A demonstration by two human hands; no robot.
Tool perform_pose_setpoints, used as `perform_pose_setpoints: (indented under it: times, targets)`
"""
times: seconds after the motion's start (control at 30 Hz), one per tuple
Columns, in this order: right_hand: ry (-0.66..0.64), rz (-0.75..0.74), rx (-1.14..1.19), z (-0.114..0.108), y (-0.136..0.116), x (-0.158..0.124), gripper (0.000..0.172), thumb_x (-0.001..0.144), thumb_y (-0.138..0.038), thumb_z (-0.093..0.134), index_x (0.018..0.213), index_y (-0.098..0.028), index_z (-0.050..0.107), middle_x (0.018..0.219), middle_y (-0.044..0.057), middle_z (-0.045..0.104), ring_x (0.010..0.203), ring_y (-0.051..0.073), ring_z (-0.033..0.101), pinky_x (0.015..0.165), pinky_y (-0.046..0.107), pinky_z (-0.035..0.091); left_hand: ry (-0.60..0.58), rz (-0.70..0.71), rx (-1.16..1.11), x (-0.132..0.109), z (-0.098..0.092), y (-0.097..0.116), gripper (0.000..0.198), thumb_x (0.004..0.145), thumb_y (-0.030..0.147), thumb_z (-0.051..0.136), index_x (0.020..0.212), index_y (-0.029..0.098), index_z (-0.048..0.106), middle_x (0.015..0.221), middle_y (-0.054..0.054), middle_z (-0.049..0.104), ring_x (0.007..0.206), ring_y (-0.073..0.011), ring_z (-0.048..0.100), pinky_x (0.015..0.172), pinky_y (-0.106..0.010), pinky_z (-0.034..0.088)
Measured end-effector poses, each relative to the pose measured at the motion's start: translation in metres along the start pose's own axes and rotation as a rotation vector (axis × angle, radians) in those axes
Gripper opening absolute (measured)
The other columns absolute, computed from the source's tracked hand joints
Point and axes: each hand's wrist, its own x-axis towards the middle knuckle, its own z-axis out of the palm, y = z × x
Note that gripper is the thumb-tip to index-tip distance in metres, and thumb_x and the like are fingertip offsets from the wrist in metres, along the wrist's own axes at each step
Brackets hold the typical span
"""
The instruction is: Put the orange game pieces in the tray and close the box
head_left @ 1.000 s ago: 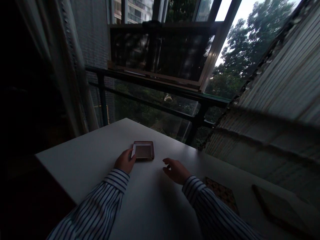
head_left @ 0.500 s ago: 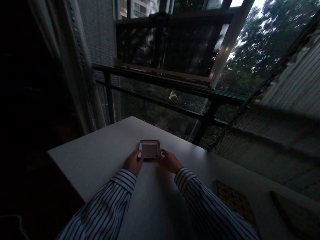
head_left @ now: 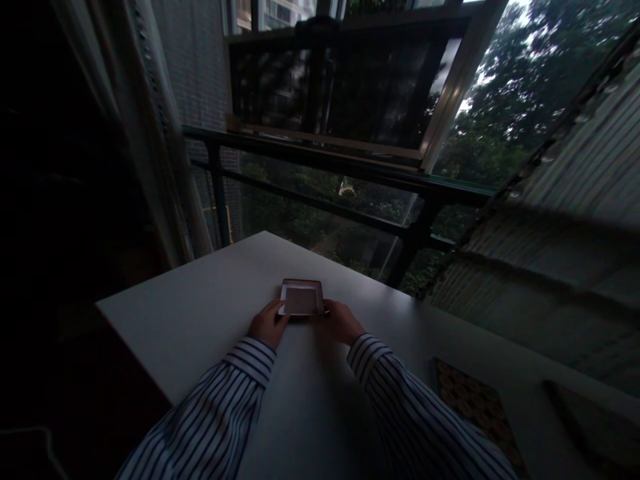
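Observation:
A small, shallow rectangular box or frame (head_left: 302, 300) is held over the white table top. Its rim is brownish, with a pale inner border and a dull brown-grey middle. My left hand (head_left: 269, 323) grips its near left corner, fingers closed around the edge. At the right edge, the fingers of my right hand (head_left: 342, 323) are closed on it too, partly hidden. Dim light makes it unclear whether the underside touches the table.
The white table (head_left: 200, 313) ends at a dark railing (head_left: 320, 197) and window. On the right lie a dark patterned flat item (head_left: 475, 400) and a dark-edged flat object (head_left: 590, 427). Curtains hang at the left (head_left: 165, 167) and right (head_left: 575, 267).
The small box has shifted very slightly right, still between both hands. A pale bit visible by the right fingers earlier is now mostly hidden.

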Motion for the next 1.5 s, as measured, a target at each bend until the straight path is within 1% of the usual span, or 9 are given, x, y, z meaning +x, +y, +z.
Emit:
perform_pose_setpoints:
  times: [0.13, 0.33, 0.53, 0.67, 0.77, 0.87, 1.03, 1.27, 1.5]
  targets:
    - [0.010, 0.018, -0.023, -0.005, -0.001, -0.006, 0.027, 0.072, -0.029, 0.056, 0.097, -0.021, 0.061, 0.091, 0.005, 0.065, 0.083, 0.022, 0.059, 0.065, 0.024, 0.041, -0.010, 0.038, -0.042, -0.001, 0.001, 0.000, 0.034, 0.072, 0.034, 0.049, 0.099, 0.016, 0.060, 0.110, -0.008, 0.058, 0.101, -0.0202, 0.054, 0.089, -0.033, 0.043]
    - [0.023, 0.034, -0.060, -0.017, -0.004, -0.014, 0.024, 0.075, -0.027, 0.052, 0.096, -0.020, 0.062, 0.091, 0.006, 0.065, 0.081, 0.019, 0.058, 0.064, 0.022, 0.039, 0.066, 0.041, -0.102, -0.005, 0.003, 0.007, 0.032, 0.071, 0.037, 0.051, 0.095, 0.018, 0.062, 0.109, -0.006, 0.059, 0.100, -0.0199, 0.055, 0.090, -0.033, 0.042]
    - [0.045, 0.041, -0.111, -0.025, -0.007, -0.023, 0.023, 0.078, -0.029, 0.049, 0.093, -0.017, 0.061, 0.090, 0.007, 0.064, 0.079, 0.017, 0.058, 0.062, 0.020, 0.036, 0.067, 0.067, -0.144, -0.007, 0.003, 0.010, 0.039, 0.070, 0.042, 0.052, 0.097, 0.016, 0.062, 0.109, -0.008, 0.059, 0.100, -0.0211, 0.055, 0.090, -0.036, 0.043]
    - [0.065, 0.019, -0.148, -0.031, -0.007, -0.031, 0.023, 0.078, -0.030, 0.048, 0.094, -0.018, 0.060, 0.089, 0.006, 0.064, 0.079, 0.016, 0.057, 0.062, 0.021, 0.035, 0.084, 0.175, -0.157, -0.006, 0.002, 0.008, 0.042, 0.070, 0.046, 0.051, 0.096, 0.015, 0.062, 0.106, -0.009, 0.061, 0.099, -0.0227, 0.055, 0.088, -0.039, 0.044]
    - [0.077, 0.014, -0.173, -0.036, -0.008, -0.039, 0.021, 0.078, -0.029, 0.047, 0.091, -0.018, 0.060, 0.085, 0.006, 0.064, 0.076, 0.016, 0.057, 0.061, 0.021, 0.035, 0.059, 0.279, -0.141, -0.005, -0.003, 0.010, 0.040, 0.070, 0.046, 0.052, 0.094, 0.016, 0.063, 0.103, -0.010, 0.062, 0.096, -0.0227, 0.057, 0.085, -0.038, 0.047]
    - [0.091, 0.006, -0.191, -0.042, -0.009, -0.047, 0.020, 0.078, -0.026, 0.047, 0.091, -0.017, 0.059, 0.083, 0.006, 0.064, 0.074, 0.015, 0.057, 0.060, 0.021, 0.035, 0.089, 0.336, -0.119, -0.005, -0.009, 0.019, 0.037, 0.072, 0.045, 0.051, 0.093, 0.018, 0.063, 0.102, -0.009, 0.063, 0.093, -0.0217, 0.059, 0.083, -0.037, 0.049]
    - [0.124, -0.021, -0.196, -0.056, -0.010, -0.064, 0.019, 0.079, -0.025, 0.045, 0.090, -0.017, 0.058, 0.084, 0.006, 0.063, 0.074, 0.014, 0.057, 0.062, 0.020, 0.036, 0.128, 0.413, -0.095, -0.008, -0.016, 0.039, 0.038, 0.073, 0.046, 0.050, 0.092, 0.016, 0.063, 0.100, -0.010, 0.064, 0.089, -0.0214, 0.061, 0.080, -0.037, 0.050]
    - [0.184, -0.018, -0.198, -0.074, -0.007, -0.089, 0.017, 0.077, -0.021, 0.046, 0.089, -0.016, 0.058, 0.083, 0.006, 0.062, 0.073, 0.014, 0.056, 0.063, 0.021, 0.036, 0.119, 0.490, -0.098, -0.009, -0.015, 0.066, 0.039, 0.074, 0.046, 0.049, 0.093, 0.014, 0.063, 0.100, -0.012, 0.063, 0.090, -0.0224, 0.060, 0.079, -0.037, 0.051]
    - [0.238, -0.023, -0.189, -0.086, -0.001, -0.112, 0.020, 0.079, -0.021, 0.045, 0.094, -0.017, 0.058, 0.083, 0.005, 0.061, 0.071, 0.013, 0.056, 0.062, 0.020, 0.037, 0.101, 0.511, -0.120, -0.014, -0.011, 0.092, 0.034, 0.074, 0.041, 0.051, 0.095, 0.016, 0.062, 0.101, -0.010, 0.063, 0.092, -0.0215, 0.060, 0.080, -0.036, 0.050]
